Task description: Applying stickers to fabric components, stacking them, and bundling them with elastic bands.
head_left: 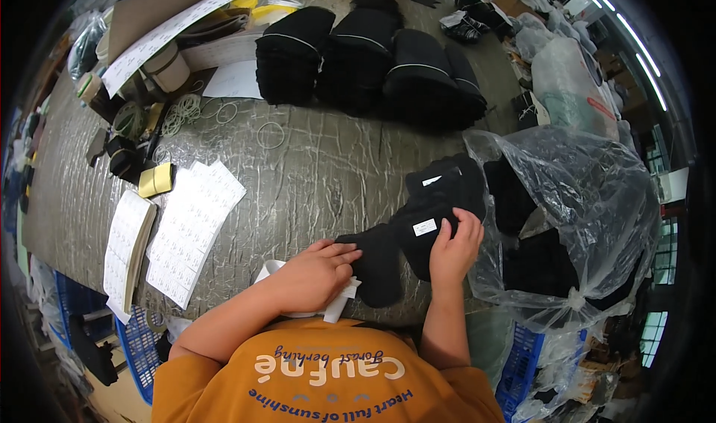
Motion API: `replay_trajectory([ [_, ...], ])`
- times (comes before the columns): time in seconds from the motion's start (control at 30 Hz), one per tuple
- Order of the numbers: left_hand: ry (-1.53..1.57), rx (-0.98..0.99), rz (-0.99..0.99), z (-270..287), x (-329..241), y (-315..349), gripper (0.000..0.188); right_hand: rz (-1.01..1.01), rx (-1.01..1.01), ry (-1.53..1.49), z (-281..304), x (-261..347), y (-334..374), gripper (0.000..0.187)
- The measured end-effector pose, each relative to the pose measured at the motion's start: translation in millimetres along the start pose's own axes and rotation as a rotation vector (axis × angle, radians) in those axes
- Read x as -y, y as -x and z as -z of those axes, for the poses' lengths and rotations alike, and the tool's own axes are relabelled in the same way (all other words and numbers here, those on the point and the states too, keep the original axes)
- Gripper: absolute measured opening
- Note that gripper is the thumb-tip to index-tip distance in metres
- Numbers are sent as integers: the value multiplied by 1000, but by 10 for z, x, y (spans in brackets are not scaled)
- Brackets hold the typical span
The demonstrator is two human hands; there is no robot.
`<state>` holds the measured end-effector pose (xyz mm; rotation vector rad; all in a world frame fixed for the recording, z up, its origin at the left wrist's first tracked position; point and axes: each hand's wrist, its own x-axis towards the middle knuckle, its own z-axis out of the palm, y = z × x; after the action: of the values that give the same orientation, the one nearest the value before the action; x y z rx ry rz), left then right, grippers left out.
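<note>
"So, where are the hands?"

"Left hand (317, 278): fingers nearly together, laid on the edge of a black piece (373, 266) on the table (335, 155). Right hand (456, 248): fingertips bunched, thumb a little apart, at the edge of a labelled piece (419, 255) just beside it. Whether they pinch the cloth, I can't tell."

"What could go wrong?"

"That right thumb is near the label (425, 228); a brush might skew or lift it, if it's only lightly stuck. A white strip (334, 309) by the left wrist could get dragged along. And black on black, edges are easy to misjudge, so two pieces might shift as one."

"And the bag (589, 173)?"

"Close on the right; its loose film could snag a sleeve or cloth."

"Any writing?"

"Label print is too small to read. The sheets (198, 233) carry rows of tiny print, and the orange shirt (321, 397) has upside-down white and blue lettering."
</note>
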<state>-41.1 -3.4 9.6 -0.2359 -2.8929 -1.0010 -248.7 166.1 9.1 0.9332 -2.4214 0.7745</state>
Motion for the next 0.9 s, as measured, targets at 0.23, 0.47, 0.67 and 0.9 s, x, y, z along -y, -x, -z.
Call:
replay_trajectory([
  [0.23, -98, -150, 152, 96, -85, 128, 15, 81, 286, -459, 114, 506, 423, 15],
  [0.47, 86, -452, 438, 92, -92, 189, 13, 202, 572, -420, -24, 890, 490, 28],
  [0.67, 107, -377, 459, 101, -81, 178, 15, 174, 571, -496, -80, 703, 613, 30],
  [0.9, 90, -126, 20, 60, -109, -162, 17, 142, 250, -90, 127, 61, 35, 24],
])
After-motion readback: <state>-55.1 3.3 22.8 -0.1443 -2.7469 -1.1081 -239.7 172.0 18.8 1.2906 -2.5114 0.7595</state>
